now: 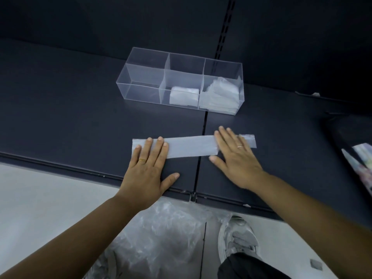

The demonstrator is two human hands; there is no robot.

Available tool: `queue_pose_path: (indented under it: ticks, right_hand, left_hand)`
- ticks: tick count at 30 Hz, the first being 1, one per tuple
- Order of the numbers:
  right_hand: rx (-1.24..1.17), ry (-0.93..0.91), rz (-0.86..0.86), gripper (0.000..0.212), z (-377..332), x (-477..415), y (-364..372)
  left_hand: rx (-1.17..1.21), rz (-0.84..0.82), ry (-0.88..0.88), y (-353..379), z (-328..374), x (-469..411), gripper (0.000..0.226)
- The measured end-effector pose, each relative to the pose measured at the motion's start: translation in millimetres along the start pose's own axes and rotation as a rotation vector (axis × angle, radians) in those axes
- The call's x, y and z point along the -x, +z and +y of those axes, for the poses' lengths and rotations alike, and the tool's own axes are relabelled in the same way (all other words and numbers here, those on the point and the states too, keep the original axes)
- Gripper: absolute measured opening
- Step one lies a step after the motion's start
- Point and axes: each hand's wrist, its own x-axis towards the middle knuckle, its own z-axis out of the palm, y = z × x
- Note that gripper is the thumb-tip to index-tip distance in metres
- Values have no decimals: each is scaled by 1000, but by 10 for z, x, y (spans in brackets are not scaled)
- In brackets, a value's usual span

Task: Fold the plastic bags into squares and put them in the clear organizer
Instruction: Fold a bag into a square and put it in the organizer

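A plastic bag folded into a long narrow strip (191, 147) lies flat on the dark shelf (80, 109). My left hand (148, 168) presses its left end with straight fingers. My right hand (235, 158) lies flat across the strip's right part, fingers spread. Behind the strip stands the clear organizer (141, 77) with three compartments. One folded bag (184, 95) sits in the middle compartment. A stack of folded bags (220, 95) fills the right one. The left compartment holds nothing.
A heap of loose crumpled plastic bags (161, 238) lies on the pale floor below the shelf edge, beside my grey shoe (237, 238). A dark object with colourful printed items (360, 158) is at the right edge. A slotted upright (225, 27) runs up the back wall.
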Motion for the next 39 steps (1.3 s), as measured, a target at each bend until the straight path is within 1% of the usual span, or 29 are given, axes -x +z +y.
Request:
queue_pose_path:
  ticks: [3, 6, 8, 10, 11, 13, 14, 18, 21, 23, 25, 28, 30, 31, 32, 33, 34, 35, 37, 38, 39]
  right_hand:
    - [-81, 141, 32, 65, 352, 80, -48]
    - [-297, 204, 189, 45, 495, 42, -150]
    - [-304, 221, 243, 25, 508, -18, -238]
    - [-268, 213, 215, 8, 512, -73, -301]
    - [-269, 193, 199, 3, 518, -85, -326]
    - [-344, 156, 181, 6, 536, -52, -377]
    - [-424, 167, 167, 9, 549, -10, -406]
    - [-875, 266, -2, 11, 569, 232, -470]
    - [-1130, 347, -74, 9, 579, 415, -533]
    - [-1206, 403, -138, 11, 560, 544, -600]
    - [-1218, 413, -200, 9, 492, 677, -685]
    - [-1292, 333, -263, 8, 311, 824, -856]
    - [-1352, 250, -291, 13, 171, 865, -1005]
    - [-1373, 199, -304, 17, 102, 860, -1081]
    - [-1379, 148, -313, 20, 37, 839, -1149]
    - [-1371, 94, -308, 21, -10, 800, -1196]
    - [-1348, 55, -279, 21, -37, 742, -1224]
    - [-1314, 28, -210, 21, -39, 666, -1228]
    - [-1238, 13, -40, 28, 20, 480, -1169]
    - [-1238, -7, -28, 36, 51, 390, -1119]
    - [-1275, -36, -98, 47, 69, 311, -1054]
  left_hand:
    - [-9, 11, 1, 0, 3, -1, 85]
    - [-4, 14, -5, -3, 10, 2, 85]
    - [0, 10, -2, -12, 10, 0, 85]
    - [-1, 5, 17, -24, -10, -9, 85]
    - [-1, 5, 30, -29, -33, -17, 85]
    - [-9, 3, 62, -44, -105, -44, 84]
    - [-17, 3, 86, -48, -157, -63, 83]
    - [-30, -2, 210, -74, -368, -162, 83]
    - [5, 1, 260, -143, -302, -200, 87]
    - [120, 7, 290, -180, -37, -179, 89]
    - [289, -15, 314, -187, 348, -125, 90]
    - [552, -50, 279, -233, 938, 5, 92]
    - [753, -25, 189, -318, 1232, 76, 91]
    - [867, 10, 121, -380, 1327, 98, 84]
    - [992, 54, 54, -450, 1386, 108, 69]
    - [1113, 95, 10, -540, 1415, 107, 49]
    - [1209, 122, -18, -620, 1408, 95, 30]
    - [1288, 147, -40, -691, 1384, 81, 19]
    - [1421, 156, -102, -789, 1295, 51, 22]
    - [1481, 135, -167, -813, 1244, 31, 24]
    - [1530, 101, -249, -809, 1183, -1, 21]
